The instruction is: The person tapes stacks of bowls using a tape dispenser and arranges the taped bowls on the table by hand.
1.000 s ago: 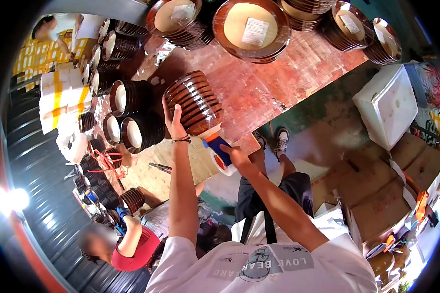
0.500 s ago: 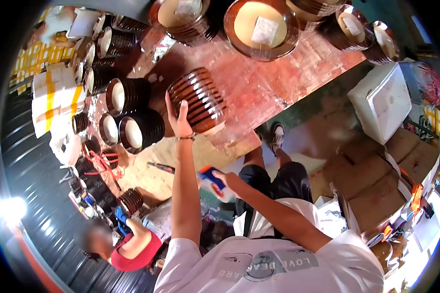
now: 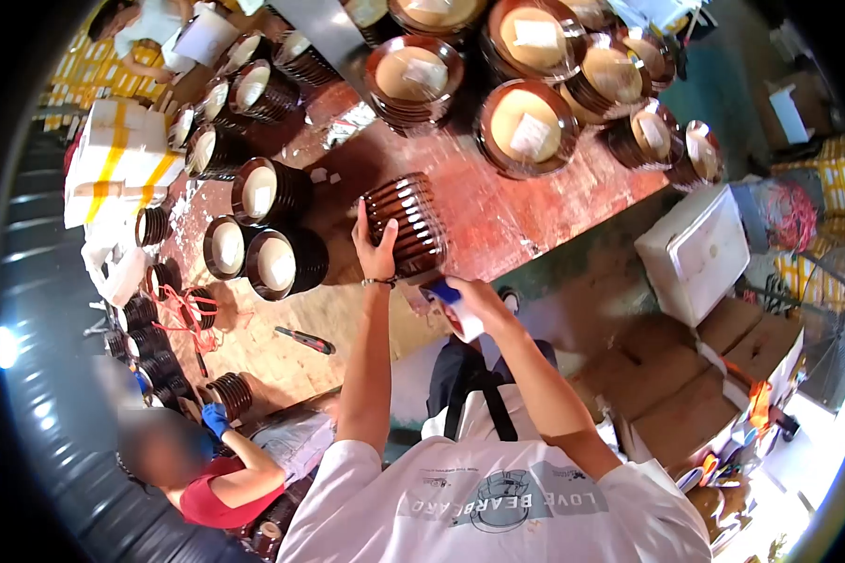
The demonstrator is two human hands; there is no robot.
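On the reddish worktable point(image 3: 535, 216), a stack of glossy brown bowls or plates point(image 3: 408, 223) lies on its side. My left hand point(image 3: 376, 255) rests against the stack's left end, thumb and fingers apart. My right hand point(image 3: 481, 302) grips a blue-and-white tape dispenser point(image 3: 444, 293) at the near end of the stack. The tape end cannot be made out. A box cutter with a dark and red handle point(image 3: 305, 340) lies on the pale board to the left of my left forearm.
Wrapped dish stacks point(image 3: 528, 129) stand along the far side, more dark stacks point(image 3: 270, 190) at left. Pink cord point(image 3: 186, 314) lies at the left edge. A co-worker's blue-gloved hand point(image 3: 216, 418) touches a small stack. A white foam box point(image 3: 695, 253) and cardboard boxes point(image 3: 662, 394) are at right.
My right hand has brought the tape dispenser up and forward to the near end of the stack. My left hand stays at the stack. The head view has shifted.
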